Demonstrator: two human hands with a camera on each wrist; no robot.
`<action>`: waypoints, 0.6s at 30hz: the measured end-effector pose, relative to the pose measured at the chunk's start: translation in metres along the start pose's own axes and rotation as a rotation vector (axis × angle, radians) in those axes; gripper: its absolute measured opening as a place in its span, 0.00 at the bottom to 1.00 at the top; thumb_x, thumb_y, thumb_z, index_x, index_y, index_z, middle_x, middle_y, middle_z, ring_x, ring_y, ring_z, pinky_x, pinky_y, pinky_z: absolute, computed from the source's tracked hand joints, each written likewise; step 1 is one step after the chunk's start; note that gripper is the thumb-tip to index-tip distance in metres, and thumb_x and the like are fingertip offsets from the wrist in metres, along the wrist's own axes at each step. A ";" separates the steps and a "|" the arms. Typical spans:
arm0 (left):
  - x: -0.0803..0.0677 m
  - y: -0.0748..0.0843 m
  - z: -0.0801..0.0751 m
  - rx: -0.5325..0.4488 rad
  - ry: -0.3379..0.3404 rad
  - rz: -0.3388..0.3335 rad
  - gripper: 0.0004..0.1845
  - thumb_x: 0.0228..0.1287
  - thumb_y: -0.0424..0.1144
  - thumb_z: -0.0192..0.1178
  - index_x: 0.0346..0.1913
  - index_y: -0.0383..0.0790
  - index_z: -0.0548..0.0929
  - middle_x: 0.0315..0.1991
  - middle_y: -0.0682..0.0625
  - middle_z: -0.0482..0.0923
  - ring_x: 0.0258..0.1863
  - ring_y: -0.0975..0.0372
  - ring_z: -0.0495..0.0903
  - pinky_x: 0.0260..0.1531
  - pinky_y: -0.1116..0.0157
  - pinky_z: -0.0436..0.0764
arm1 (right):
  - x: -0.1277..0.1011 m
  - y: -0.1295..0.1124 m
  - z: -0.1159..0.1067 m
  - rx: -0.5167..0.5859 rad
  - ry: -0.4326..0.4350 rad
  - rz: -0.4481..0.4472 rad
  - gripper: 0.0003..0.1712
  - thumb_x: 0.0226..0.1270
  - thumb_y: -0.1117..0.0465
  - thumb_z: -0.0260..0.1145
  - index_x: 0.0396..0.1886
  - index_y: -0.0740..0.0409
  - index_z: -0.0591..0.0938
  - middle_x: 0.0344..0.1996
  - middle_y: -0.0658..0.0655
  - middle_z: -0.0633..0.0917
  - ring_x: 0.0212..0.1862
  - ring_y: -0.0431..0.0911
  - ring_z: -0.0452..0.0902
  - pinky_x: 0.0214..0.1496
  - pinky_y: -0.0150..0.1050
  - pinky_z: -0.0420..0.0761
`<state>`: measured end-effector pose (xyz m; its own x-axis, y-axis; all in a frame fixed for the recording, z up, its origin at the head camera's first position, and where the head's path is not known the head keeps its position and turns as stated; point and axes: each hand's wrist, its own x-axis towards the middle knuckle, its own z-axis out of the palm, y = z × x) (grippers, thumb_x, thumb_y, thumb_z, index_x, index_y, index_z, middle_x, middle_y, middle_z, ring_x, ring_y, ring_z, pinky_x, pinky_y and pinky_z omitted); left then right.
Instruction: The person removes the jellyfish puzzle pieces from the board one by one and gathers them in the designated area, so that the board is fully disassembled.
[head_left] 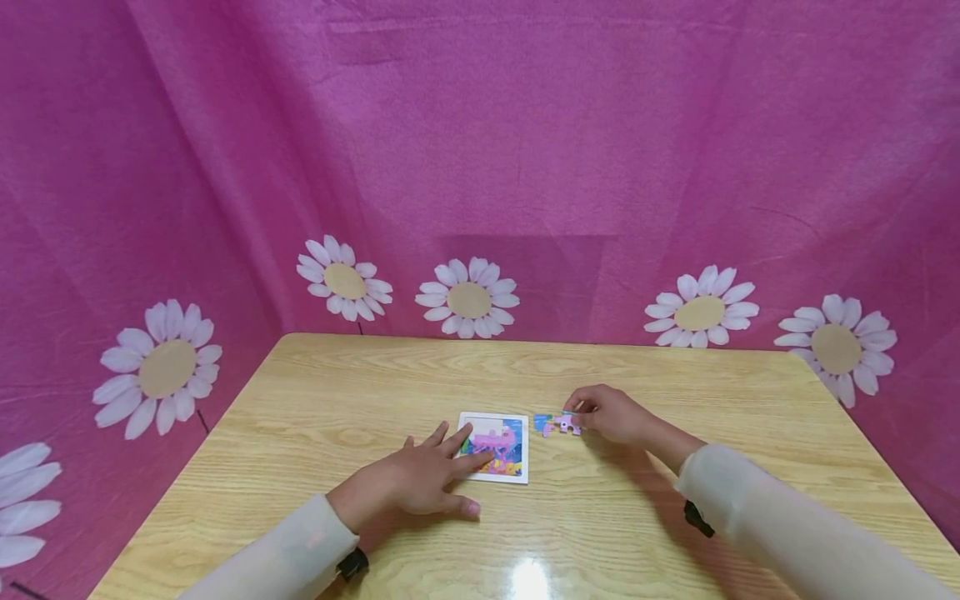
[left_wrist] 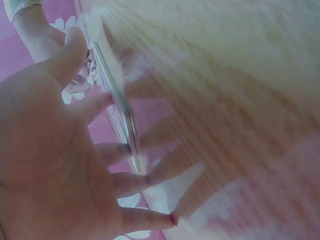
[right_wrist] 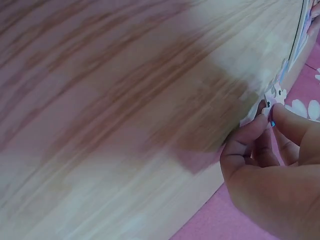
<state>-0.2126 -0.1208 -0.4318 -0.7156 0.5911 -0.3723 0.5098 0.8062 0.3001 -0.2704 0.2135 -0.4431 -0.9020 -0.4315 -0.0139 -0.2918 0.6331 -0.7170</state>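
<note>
A small square jigsaw puzzle with a white frame (head_left: 525, 454) lies on the table; its picture shows a pink figure over blue, with a pale bare patch at the upper left. My left hand (head_left: 422, 481) spreads its straight fingers over the puzzle's left side, index fingertip on the picture. In the left wrist view, fingertips rest along the edge of the puzzle board (left_wrist: 117, 102). Just right of the frame, my right hand (head_left: 611, 414) pinches a pink puzzle piece (right_wrist: 275, 96) between thumb and fingers. A blue piece (head_left: 542, 424) adjoins it on the left.
The wood-grain table (head_left: 360, 392) extends around both hands. Behind it and along the left side hangs a pink curtain (head_left: 525, 150) printed with white daisies. Light glares off the tabletop near its front.
</note>
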 end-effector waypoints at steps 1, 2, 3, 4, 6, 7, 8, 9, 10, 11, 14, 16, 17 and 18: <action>0.000 0.000 0.000 0.000 0.000 0.001 0.43 0.64 0.73 0.56 0.80 0.73 0.58 0.85 0.49 0.43 0.83 0.43 0.39 0.70 0.27 0.51 | 0.000 0.001 -0.001 -0.008 0.003 -0.003 0.03 0.71 0.69 0.67 0.41 0.62 0.86 0.34 0.54 0.86 0.38 0.43 0.78 0.41 0.40 0.76; -0.001 0.000 0.000 -0.001 0.001 0.001 0.43 0.64 0.73 0.57 0.80 0.73 0.58 0.85 0.49 0.43 0.83 0.43 0.39 0.69 0.27 0.51 | -0.001 0.002 -0.001 -0.017 0.008 -0.007 0.03 0.70 0.69 0.67 0.41 0.62 0.86 0.33 0.54 0.86 0.38 0.43 0.79 0.41 0.40 0.76; -0.001 0.001 -0.001 0.000 0.002 0.002 0.43 0.64 0.73 0.57 0.80 0.72 0.58 0.85 0.49 0.43 0.83 0.43 0.39 0.69 0.27 0.51 | -0.001 0.003 -0.002 -0.025 0.015 -0.015 0.03 0.70 0.69 0.68 0.41 0.62 0.86 0.33 0.54 0.87 0.38 0.42 0.79 0.41 0.40 0.76; -0.002 0.001 -0.001 0.000 0.002 0.002 0.43 0.64 0.73 0.57 0.80 0.72 0.58 0.85 0.48 0.43 0.83 0.42 0.39 0.69 0.27 0.51 | -0.001 0.003 -0.002 -0.033 0.023 -0.023 0.03 0.69 0.70 0.68 0.40 0.62 0.86 0.32 0.54 0.87 0.37 0.43 0.79 0.41 0.39 0.76; -0.002 0.002 -0.002 0.005 0.003 0.002 0.43 0.65 0.73 0.56 0.80 0.72 0.58 0.85 0.48 0.44 0.83 0.42 0.40 0.69 0.27 0.52 | -0.002 0.005 -0.002 -0.048 0.037 -0.039 0.03 0.68 0.70 0.69 0.39 0.62 0.85 0.31 0.55 0.87 0.37 0.43 0.80 0.40 0.39 0.76; -0.002 0.002 -0.002 0.006 0.003 0.003 0.43 0.65 0.73 0.56 0.80 0.72 0.58 0.85 0.48 0.43 0.83 0.42 0.40 0.69 0.27 0.52 | -0.002 0.005 -0.002 -0.055 0.046 -0.047 0.03 0.67 0.70 0.70 0.39 0.61 0.85 0.31 0.55 0.88 0.37 0.43 0.80 0.40 0.39 0.76; -0.002 0.002 -0.002 0.006 0.003 0.002 0.43 0.65 0.73 0.56 0.80 0.72 0.58 0.85 0.48 0.43 0.83 0.42 0.40 0.69 0.28 0.52 | -0.002 0.006 -0.002 -0.060 0.053 -0.048 0.03 0.67 0.70 0.70 0.38 0.61 0.85 0.31 0.54 0.88 0.37 0.43 0.80 0.40 0.39 0.76; -0.002 0.002 -0.002 0.004 0.003 0.002 0.42 0.65 0.73 0.56 0.80 0.72 0.58 0.85 0.48 0.43 0.83 0.42 0.39 0.70 0.28 0.51 | -0.002 0.006 -0.002 -0.060 0.060 -0.046 0.04 0.66 0.71 0.70 0.38 0.60 0.85 0.31 0.54 0.88 0.36 0.43 0.80 0.40 0.39 0.76; -0.002 0.002 -0.002 0.001 0.003 0.001 0.42 0.65 0.73 0.55 0.80 0.72 0.58 0.85 0.48 0.43 0.83 0.43 0.39 0.70 0.28 0.51 | -0.002 0.006 -0.002 -0.064 0.067 -0.042 0.04 0.66 0.71 0.70 0.38 0.60 0.85 0.31 0.54 0.87 0.36 0.43 0.80 0.40 0.39 0.76; -0.002 0.002 -0.002 0.000 0.004 0.000 0.42 0.65 0.73 0.55 0.80 0.72 0.58 0.85 0.48 0.43 0.83 0.43 0.39 0.70 0.28 0.51 | -0.002 0.007 -0.001 -0.064 0.069 -0.036 0.04 0.67 0.71 0.70 0.38 0.60 0.85 0.31 0.53 0.87 0.36 0.43 0.80 0.41 0.40 0.76; -0.002 0.003 -0.003 -0.001 0.012 -0.004 0.41 0.65 0.73 0.55 0.80 0.72 0.59 0.85 0.49 0.44 0.83 0.43 0.41 0.70 0.28 0.52 | -0.002 0.008 0.001 -0.075 0.085 -0.018 0.04 0.67 0.70 0.69 0.38 0.59 0.86 0.31 0.52 0.86 0.36 0.42 0.77 0.43 0.41 0.76; -0.002 0.004 -0.003 0.003 0.018 -0.006 0.41 0.66 0.73 0.54 0.80 0.72 0.60 0.85 0.48 0.46 0.82 0.42 0.42 0.69 0.28 0.53 | -0.002 0.010 0.002 -0.081 0.095 -0.009 0.03 0.67 0.70 0.69 0.38 0.60 0.86 0.31 0.51 0.85 0.36 0.42 0.76 0.44 0.42 0.76; -0.002 0.004 -0.003 0.008 0.021 -0.006 0.40 0.66 0.73 0.54 0.80 0.72 0.61 0.84 0.48 0.46 0.82 0.42 0.43 0.69 0.28 0.54 | -0.002 0.011 0.003 -0.083 0.099 -0.005 0.03 0.67 0.69 0.69 0.38 0.60 0.86 0.31 0.51 0.85 0.36 0.42 0.76 0.44 0.42 0.76; -0.002 0.004 -0.004 0.013 0.020 -0.008 0.40 0.66 0.73 0.54 0.79 0.72 0.61 0.84 0.48 0.47 0.82 0.42 0.44 0.69 0.28 0.55 | -0.002 0.011 0.003 -0.086 0.104 -0.003 0.02 0.67 0.69 0.69 0.38 0.60 0.86 0.31 0.51 0.85 0.36 0.42 0.75 0.44 0.42 0.75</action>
<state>-0.2113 -0.1183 -0.4262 -0.7290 0.5842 -0.3568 0.5101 0.8112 0.2860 -0.2712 0.2191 -0.4536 -0.9279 -0.3674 0.0636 -0.3167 0.6867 -0.6543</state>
